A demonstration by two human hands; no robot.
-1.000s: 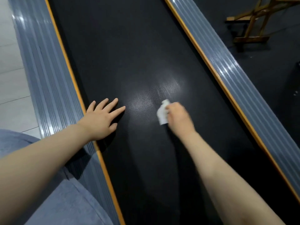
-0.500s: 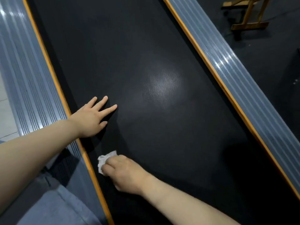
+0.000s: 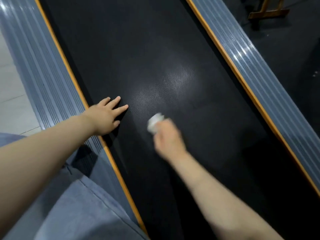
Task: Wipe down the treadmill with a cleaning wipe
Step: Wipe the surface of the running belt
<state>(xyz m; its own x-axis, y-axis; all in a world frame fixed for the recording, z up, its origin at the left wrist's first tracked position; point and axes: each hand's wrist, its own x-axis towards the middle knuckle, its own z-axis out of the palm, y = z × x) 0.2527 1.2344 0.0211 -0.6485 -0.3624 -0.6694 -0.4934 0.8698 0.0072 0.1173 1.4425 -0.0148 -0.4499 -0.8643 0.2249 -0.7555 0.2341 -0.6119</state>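
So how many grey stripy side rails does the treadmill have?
2. The left side rail runs beside the flat left hand; the right side rail runs along the belt's far edge, past the wiping right hand.

The right hand (image 3: pixel 168 135) is smeared by motion blur, so its fingers cannot be told apart; the white wipe (image 3: pixel 154 123) at its far end is blurred too, and its folds are lost. Beyond the treadmill's right side rail (image 3: pixel 259 80), a wooden frame (image 3: pixel 267 10) is cut off by the top edge.
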